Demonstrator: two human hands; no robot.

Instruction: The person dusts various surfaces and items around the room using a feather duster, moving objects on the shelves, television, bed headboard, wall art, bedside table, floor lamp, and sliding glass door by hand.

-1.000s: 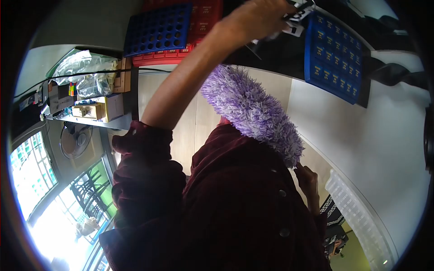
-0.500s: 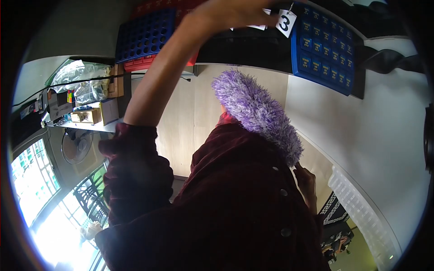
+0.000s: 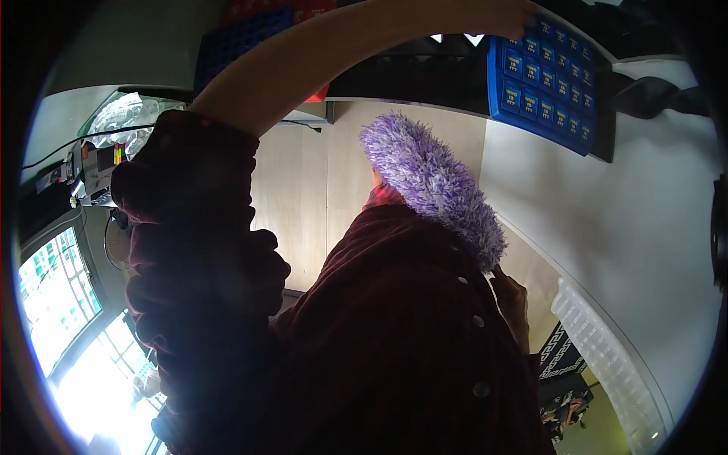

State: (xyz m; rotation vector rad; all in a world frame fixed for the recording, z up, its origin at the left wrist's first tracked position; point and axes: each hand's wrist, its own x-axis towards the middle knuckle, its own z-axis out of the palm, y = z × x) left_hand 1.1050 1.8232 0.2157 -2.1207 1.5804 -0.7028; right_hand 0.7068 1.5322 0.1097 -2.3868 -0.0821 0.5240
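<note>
My left hand [image 3: 497, 17] is raised at the top edge, its fingertips at the upper left corner of a blue game board [image 3: 542, 87] with rows of small flip tiles. The fingers are dark and partly cut off, so their grip is unclear. Low on the right, my right hand [image 3: 513, 305] is closed at the lower end of a fluffy purple and white duster [image 3: 436, 189]. The duster slants across the front of my maroon shirt; its handle is hidden. Tips of white tags [image 3: 475, 39] show just below my left hand.
A blue rack with round holes [image 3: 235, 49] and a red box [image 3: 318, 9] lie behind my left forearm. A white slotted basket [image 3: 599, 341] stands at lower right. At left are a desk with a clear plastic bag [image 3: 125, 114], a fan [image 3: 117, 241] and bright windows [image 3: 61, 280].
My left hand has moved right, from the hanging number tags to the blue game board; its forearm has swung higher. My right hand and the duster have hardly moved.
</note>
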